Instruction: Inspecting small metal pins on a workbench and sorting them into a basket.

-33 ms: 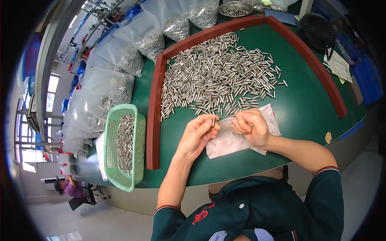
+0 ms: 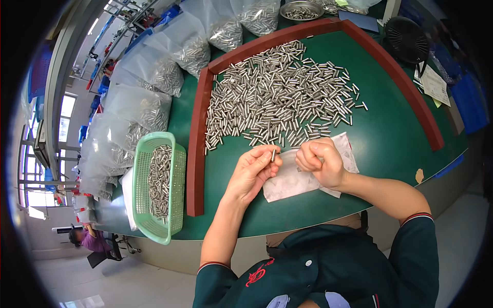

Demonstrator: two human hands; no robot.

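Note:
Between the thumb and fingers of my left hand (image 2: 252, 173) a short shiny metal pin (image 2: 273, 155) is held nearly upright. My right hand (image 2: 322, 160) is curled closed just to the right of it; whatever its fingers may hold is hidden. Under both hands lies a stained whitish cloth (image 2: 287, 186) on the green tabletop (image 2: 382, 138). Just beyond them spreads a large loose heap of similar metal pins (image 2: 277, 97), its near edge close to my fingertips.
Dark red rails (image 2: 196, 154) border the heap on the left, back and right. Left of them stands a green plastic basket (image 2: 177, 197) partly filled with pins. Clear bags of pins (image 2: 192, 51) line the far left. A metal bowl (image 2: 302, 11) and black fan (image 2: 406, 41) stand behind.

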